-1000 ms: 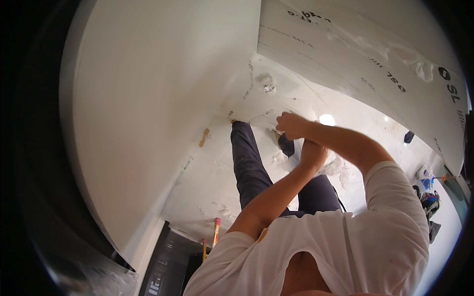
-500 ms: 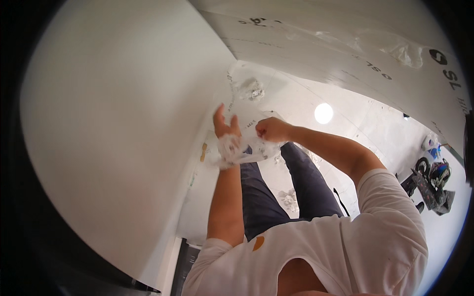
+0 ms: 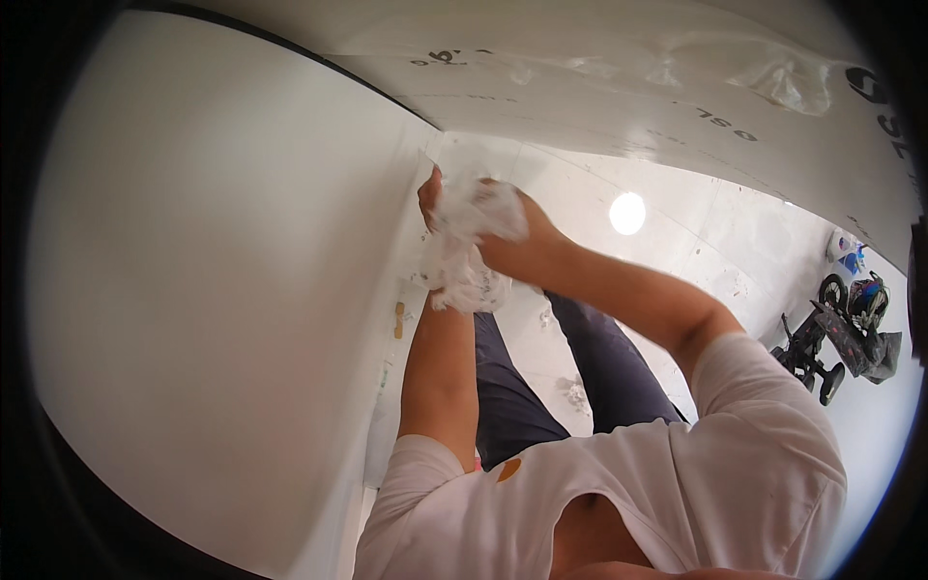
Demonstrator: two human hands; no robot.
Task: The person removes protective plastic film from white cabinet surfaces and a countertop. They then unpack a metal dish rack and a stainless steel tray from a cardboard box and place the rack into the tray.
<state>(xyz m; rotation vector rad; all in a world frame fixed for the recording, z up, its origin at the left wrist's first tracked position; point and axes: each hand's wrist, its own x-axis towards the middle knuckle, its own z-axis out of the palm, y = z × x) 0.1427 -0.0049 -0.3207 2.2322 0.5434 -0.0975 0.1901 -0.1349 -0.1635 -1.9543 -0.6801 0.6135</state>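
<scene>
right hand [image 3: 514, 234] shifted forward, at bunched film [image 3: 472, 217]; panel [image 3: 599, 106] black-lettered

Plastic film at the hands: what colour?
Whitish and translucent; the plastic film shows best in the head view, though slightly blurred.

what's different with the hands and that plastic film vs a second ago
The left hand has moved up and left, toward the big white panel; the right hand has shifted left too. Crumpled film, not clearly visible at the hands then, is now bunched between them, apparently in the right hand; the left grip is unclear. The tan strip stays near the panel's foot.
</scene>
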